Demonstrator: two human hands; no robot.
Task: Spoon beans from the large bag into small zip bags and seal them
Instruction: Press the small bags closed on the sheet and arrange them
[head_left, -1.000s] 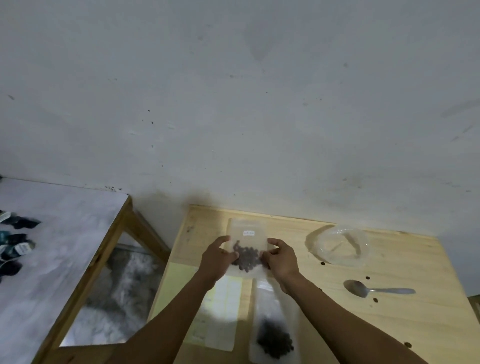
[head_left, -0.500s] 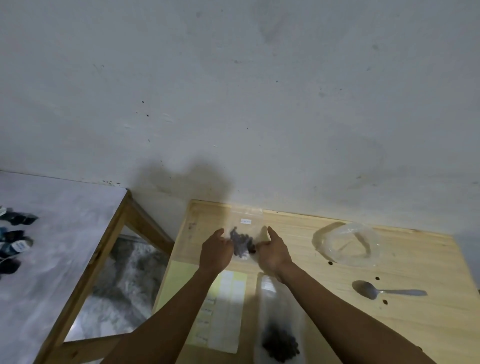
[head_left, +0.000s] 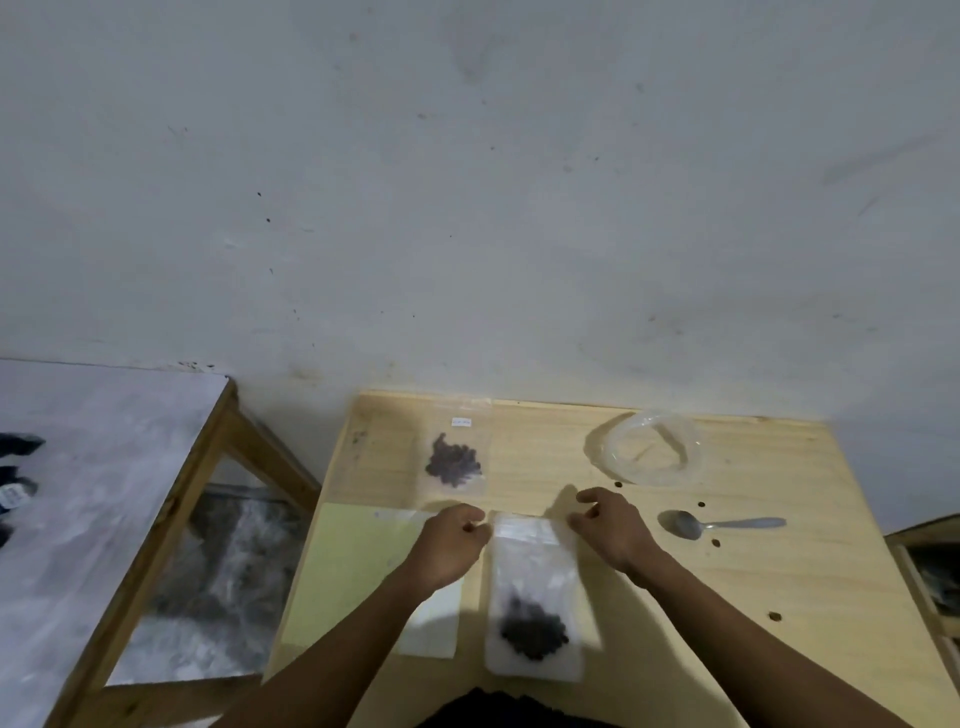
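Both hands are hovering low over the wooden worktop (head_left: 779, 571), side by side. The left hand (head_left: 451, 545) is loosely curled, fingertips close to the top left corner of the near zip bag (head_left: 535, 597); whether it is pinching that corner cannot be told. The right hand (head_left: 613, 530) is relaxed, fingers spread and slightly bent, gripping nothing, just beside the same bag's top right corner.

The near zip bag is lying flat between the two forearms, its mouth between the hands, with a dark cluster of beans (head_left: 532, 631) gathered at the end nearest the person.

A second filled zip bag (head_left: 456, 452) is lying flat just beyond the left hand, apart from both hands. It is carrying a small white label (head_left: 461, 422) near its top; the writing is too small to read.

Under the left forearm, a pale yellow sheet (head_left: 343, 571) and a clear flat bag (head_left: 431, 623) are lying on the worktop.

Beyond the right hand, the large clear bag (head_left: 654, 447) is sitting crumpled and open. To the right of the right hand, a metal spoon (head_left: 717, 525) is lying with its bowl toward the hand. A few loose beans (head_left: 775, 616) are lying scattered round the spoon.
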